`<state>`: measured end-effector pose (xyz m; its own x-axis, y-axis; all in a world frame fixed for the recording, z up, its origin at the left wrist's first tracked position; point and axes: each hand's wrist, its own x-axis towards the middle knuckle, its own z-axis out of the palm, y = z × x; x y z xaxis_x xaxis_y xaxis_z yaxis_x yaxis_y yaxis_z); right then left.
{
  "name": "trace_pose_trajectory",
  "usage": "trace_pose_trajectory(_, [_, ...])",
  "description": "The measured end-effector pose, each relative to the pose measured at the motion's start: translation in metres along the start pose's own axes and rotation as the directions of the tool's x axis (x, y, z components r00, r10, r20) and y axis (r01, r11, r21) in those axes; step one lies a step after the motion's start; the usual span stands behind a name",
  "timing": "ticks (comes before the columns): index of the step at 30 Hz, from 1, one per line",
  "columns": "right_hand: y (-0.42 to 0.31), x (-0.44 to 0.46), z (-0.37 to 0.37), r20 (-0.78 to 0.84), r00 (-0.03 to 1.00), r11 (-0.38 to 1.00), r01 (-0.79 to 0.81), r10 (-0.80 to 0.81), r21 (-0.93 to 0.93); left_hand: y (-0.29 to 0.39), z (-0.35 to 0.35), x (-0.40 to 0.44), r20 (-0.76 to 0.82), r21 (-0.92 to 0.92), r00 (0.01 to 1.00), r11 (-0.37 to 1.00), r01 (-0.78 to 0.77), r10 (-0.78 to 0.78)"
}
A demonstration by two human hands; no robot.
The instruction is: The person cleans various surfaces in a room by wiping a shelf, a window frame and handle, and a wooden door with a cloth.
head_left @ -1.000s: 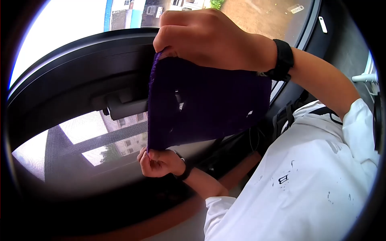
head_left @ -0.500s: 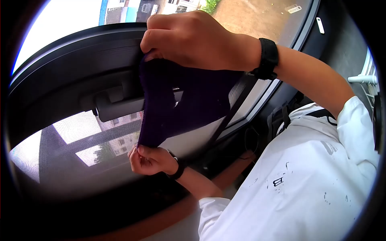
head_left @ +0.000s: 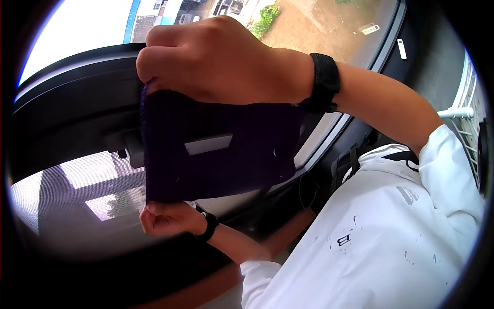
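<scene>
The fingers of the left hand (head_left: 172,219) pinch the lower corner of a purple cloth (head_left: 221,175), while those of the right hand (head_left: 211,62) grip its upper corner; the cloth hangs between them.

At far left, a dark curved panel (head_left: 67,98) arches above a pale mesh screen (head_left: 87,172), with a dark fitting (head_left: 135,149) partly hidden by the cloth. Beyond the right hand, glass shows a green bush (head_left: 266,18) and sandy ground (head_left: 324,31). Further right are a white label (head_left: 402,49) and a white rack (head_left: 465,110).

The cloth's left edge runs nearly straight from hand to hand; its right end hangs near the window frame (head_left: 334,136), a gap parting it from the white shirt (head_left: 329,257).

Compared with half a second ago, both hands sit further left, and the cloth is spread wider, showing a broader pale patch.
</scene>
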<state>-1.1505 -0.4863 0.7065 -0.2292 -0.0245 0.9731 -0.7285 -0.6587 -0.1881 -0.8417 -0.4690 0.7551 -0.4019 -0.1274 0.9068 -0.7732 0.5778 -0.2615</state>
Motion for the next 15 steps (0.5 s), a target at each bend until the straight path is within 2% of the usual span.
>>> trace_pose_trajectory(2, [0.0,0.016,0.001,-0.129,0.991,0.996,-0.016,0.027,0.09,0.007,0.001,0.017,-0.232,0.055,0.969,0.996,-0.073,0.084])
trace_pose_trajectory(4, [-0.008,0.038,-0.004,-0.209,0.977,0.991,0.057,-0.031,0.118,0.001,-0.009,0.031,-0.265,0.067,0.958,0.993,-0.095,0.11])
trace_pose_trajectory(6, [-0.019,0.054,-0.019,-0.219,0.971,0.992,0.11,-0.093,0.067,0.001,-0.018,0.046,-0.274,0.032,0.962,0.999,-0.006,0.015])
trace_pose_trajectory(7, [-0.009,0.065,-0.018,-0.054,0.989,0.974,0.148,-0.141,0.173,0.004,-0.022,0.052,-0.275,0.085,0.961,0.996,0.028,-0.004])
trace_pose_trajectory(8, [-0.007,0.067,-0.016,-0.056,0.983,0.965,0.182,-0.174,0.191,0.005,-0.021,0.054,-0.306,0.104,0.952,0.994,0.044,-0.01])
trace_pose_trajectory(10, [-0.004,0.059,-0.011,0.037,0.993,0.994,0.107,-0.108,0.016,0.008,-0.02,0.057,-0.146,0.11,0.986,0.989,0.1,-0.084])
trace_pose_trajectory(12, [-0.009,0.039,-0.014,0.102,0.995,0.998,0.012,-0.019,0.061,0.011,-0.014,0.043,-0.01,0.015,0.982,0.982,0.19,-0.19])
trace_pose_trajectory(14, [-0.018,0.018,-0.027,0.185,0.983,0.999,-0.021,0.014,0.038,0.022,-0.008,0.027,0.01,-0.041,0.989,0.988,0.151,-0.151])
trace_pose_trajectory(15, [-0.023,0.005,-0.034,0.231,0.972,0.995,-0.067,0.048,0.074,0.029,-0.012,0.013,0.074,-0.066,0.976,0.975,0.21,-0.205])
